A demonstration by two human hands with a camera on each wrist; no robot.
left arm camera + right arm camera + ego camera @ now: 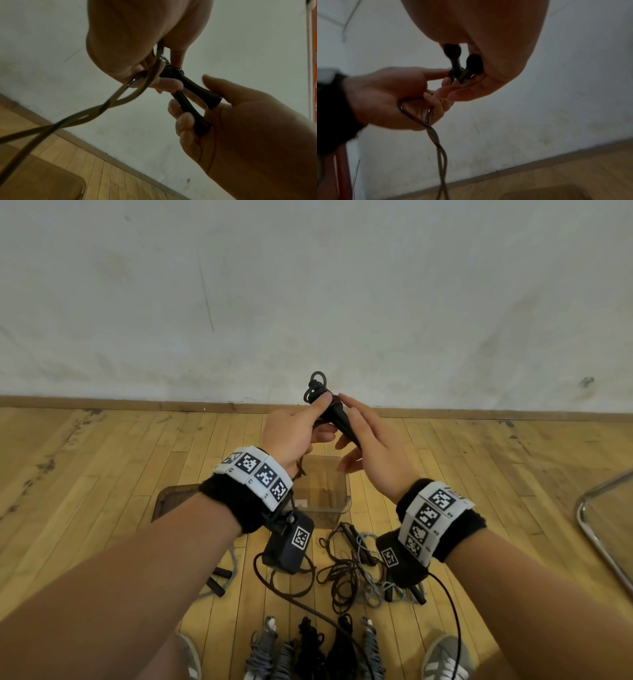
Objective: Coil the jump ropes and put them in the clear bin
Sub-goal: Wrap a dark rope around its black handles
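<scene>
Over the clear bin (337,501) I hold a black jump rope with both hands. Its two black handles (339,419) lie side by side, pointing down toward me. My left hand (308,422) pinches the handles' upper ends together with the cord, and small cord loops (317,388) stick up above its fingers. My right hand (363,440) grips the handles' lower ends, seen in the left wrist view with thumb and fingers round the handles (192,97). The doubled, twisted cord (85,115) hangs down from my left hand (393,94).
A tangle of loose black and grey ropes (359,573) lies on the wooden floor near the bin. Several coiled ropes (308,645) lie in a row by my shoes. A metal chair frame (599,525) is at right, a brown board (171,498) left of the bin, the wall just behind.
</scene>
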